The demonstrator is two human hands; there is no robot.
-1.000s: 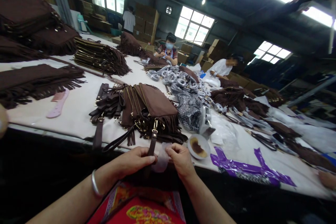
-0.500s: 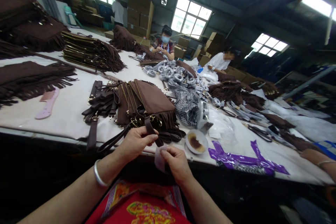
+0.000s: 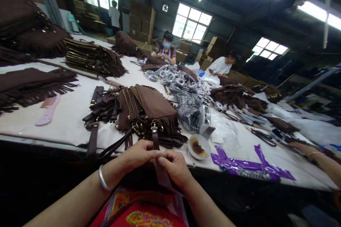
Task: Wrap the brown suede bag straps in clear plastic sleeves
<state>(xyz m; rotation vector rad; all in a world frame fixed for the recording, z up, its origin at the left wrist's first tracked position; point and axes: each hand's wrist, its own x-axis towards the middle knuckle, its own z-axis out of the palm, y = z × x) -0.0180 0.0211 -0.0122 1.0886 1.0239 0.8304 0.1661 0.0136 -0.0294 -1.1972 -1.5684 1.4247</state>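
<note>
A brown wrist strap (image 3: 155,138) hangs by a gold clasp from the front of a stack of brown fringed pouches (image 3: 160,104). My left hand (image 3: 141,155) pinches the strap just beyond the table edge, fingers closed. Fingertips touching, my right hand (image 3: 176,168) grips the same strap from the right, and its lower part drops below toward my lap. Whether a white cloth is still in my right fingers is hidden. Right of the pouches stands a white bowl (image 3: 190,151) with brown stuff inside.
A pink comb (image 3: 48,113) lies at left near fringed pieces (image 3: 32,85). Stacked pouches (image 3: 90,56) and wrapped grey coils (image 3: 170,76) fill the far table. Purple tape (image 3: 253,166) crosses the right edge. A co-worker's arm (image 3: 317,156) reaches in from the right.
My right hand has moved up against my left and now grips the strap; the white cloth it held no longer shows clearly. The strap is pulled straighter toward me.
</note>
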